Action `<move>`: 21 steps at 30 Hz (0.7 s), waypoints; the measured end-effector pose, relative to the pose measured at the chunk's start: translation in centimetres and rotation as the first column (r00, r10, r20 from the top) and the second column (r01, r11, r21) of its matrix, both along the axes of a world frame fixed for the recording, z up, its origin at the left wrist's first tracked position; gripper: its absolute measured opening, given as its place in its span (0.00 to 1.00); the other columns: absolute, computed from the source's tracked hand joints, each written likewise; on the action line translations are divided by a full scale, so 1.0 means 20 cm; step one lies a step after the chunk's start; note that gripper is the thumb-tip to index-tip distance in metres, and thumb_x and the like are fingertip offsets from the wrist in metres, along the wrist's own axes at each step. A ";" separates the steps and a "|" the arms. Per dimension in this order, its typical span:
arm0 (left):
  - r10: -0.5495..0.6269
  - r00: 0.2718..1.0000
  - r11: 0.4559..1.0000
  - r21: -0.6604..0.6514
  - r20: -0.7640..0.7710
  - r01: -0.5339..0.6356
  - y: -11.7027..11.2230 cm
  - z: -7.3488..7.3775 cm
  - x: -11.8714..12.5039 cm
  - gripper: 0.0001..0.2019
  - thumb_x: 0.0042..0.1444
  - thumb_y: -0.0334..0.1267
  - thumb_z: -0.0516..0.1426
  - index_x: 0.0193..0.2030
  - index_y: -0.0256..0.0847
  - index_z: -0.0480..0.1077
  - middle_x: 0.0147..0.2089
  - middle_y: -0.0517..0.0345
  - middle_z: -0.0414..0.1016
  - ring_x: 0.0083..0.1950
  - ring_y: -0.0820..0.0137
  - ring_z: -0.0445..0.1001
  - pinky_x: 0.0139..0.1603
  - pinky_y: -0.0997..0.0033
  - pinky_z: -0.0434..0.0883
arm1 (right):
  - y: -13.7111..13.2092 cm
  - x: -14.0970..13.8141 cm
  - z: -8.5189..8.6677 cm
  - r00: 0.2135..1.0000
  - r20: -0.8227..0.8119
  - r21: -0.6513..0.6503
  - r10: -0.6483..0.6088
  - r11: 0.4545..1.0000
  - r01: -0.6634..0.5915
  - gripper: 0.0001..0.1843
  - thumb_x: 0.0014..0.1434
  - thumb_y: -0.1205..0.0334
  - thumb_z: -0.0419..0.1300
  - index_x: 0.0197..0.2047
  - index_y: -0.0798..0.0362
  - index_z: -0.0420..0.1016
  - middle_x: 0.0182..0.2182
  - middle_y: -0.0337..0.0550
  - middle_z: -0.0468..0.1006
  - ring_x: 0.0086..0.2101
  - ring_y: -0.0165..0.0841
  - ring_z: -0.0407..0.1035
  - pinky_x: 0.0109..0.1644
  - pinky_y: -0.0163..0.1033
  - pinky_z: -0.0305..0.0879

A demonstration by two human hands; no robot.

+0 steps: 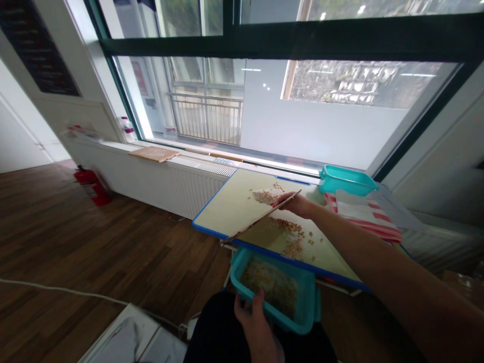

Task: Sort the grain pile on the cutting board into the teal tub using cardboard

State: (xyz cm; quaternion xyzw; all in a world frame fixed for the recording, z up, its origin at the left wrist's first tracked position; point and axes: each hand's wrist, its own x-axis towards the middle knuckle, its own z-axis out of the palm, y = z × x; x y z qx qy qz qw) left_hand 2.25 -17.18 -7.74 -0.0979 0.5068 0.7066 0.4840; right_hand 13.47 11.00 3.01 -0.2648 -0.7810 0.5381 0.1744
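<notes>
My right hand (295,204) is closed on a long, thin, pale brown strip (260,221), perhaps a board seen edge-on, slanting over the table's near edge. Around it on the pale yellow tabletop (223,206) lie small orange-brown bits (291,234) that look like grains or beans. Behind that hand is a whitish patch (262,195) with more bits. My left hand (255,322) grips the near rim of a teal plastic tub (308,297) held under the table's edge, above my lap. A layer of similar bits and pale powder covers the tub's bottom.
A second teal tub (350,181) stands at the table's back right, behind a red-and-white striped cloth (366,219). Under the window runs a radiator (181,189), with a flat wooden board (153,153) on the sill. A fire extinguisher (93,185) and a cable (64,288) are on the left.
</notes>
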 end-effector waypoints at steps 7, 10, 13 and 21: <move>0.071 0.997 0.998 0.000 0.036 -0.071 0.02 0.05 -0.06 0.30 0.48 0.41 0.62 0.57 0.48 0.54 0.49 0.50 0.70 0.43 0.63 0.75 0.41 0.60 0.74 | -0.13 0.05 0.07 0.977 -0.109 -0.107 -0.184 0.979 0.173 0.15 0.40 0.55 0.68 0.32 0.54 0.77 0.37 0.52 0.80 0.45 0.44 0.70 0.48 0.46 0.64; 0.076 0.996 0.997 0.019 0.041 -0.076 0.03 0.06 -0.05 0.30 0.48 0.40 0.61 0.57 0.48 0.54 0.49 0.50 0.70 0.43 0.64 0.75 0.42 0.61 0.74 | -0.17 0.09 0.09 0.974 -0.107 -0.131 -0.198 0.974 0.183 0.15 0.39 0.55 0.69 0.31 0.54 0.78 0.36 0.51 0.80 0.44 0.43 0.71 0.47 0.45 0.64; 0.067 0.996 0.998 0.008 0.052 -0.068 0.03 0.05 -0.02 0.31 0.47 0.40 0.62 0.57 0.48 0.53 0.51 0.50 0.69 0.44 0.64 0.74 0.43 0.60 0.73 | -0.20 0.12 0.09 0.973 -0.099 -0.136 -0.209 0.971 0.195 0.13 0.40 0.56 0.69 0.29 0.54 0.78 0.34 0.51 0.81 0.42 0.42 0.72 0.46 0.45 0.65; 0.020 0.994 1.000 -0.015 0.105 -0.019 0.01 0.05 0.09 0.35 0.46 0.38 0.62 0.59 0.50 0.50 0.49 0.51 0.70 0.45 0.64 0.74 0.46 0.59 0.72 | -0.25 0.19 0.09 0.970 -0.090 -0.142 -0.226 0.967 0.212 0.17 0.37 0.54 0.72 0.28 0.56 0.77 0.32 0.51 0.80 0.43 0.44 0.72 0.47 0.48 0.66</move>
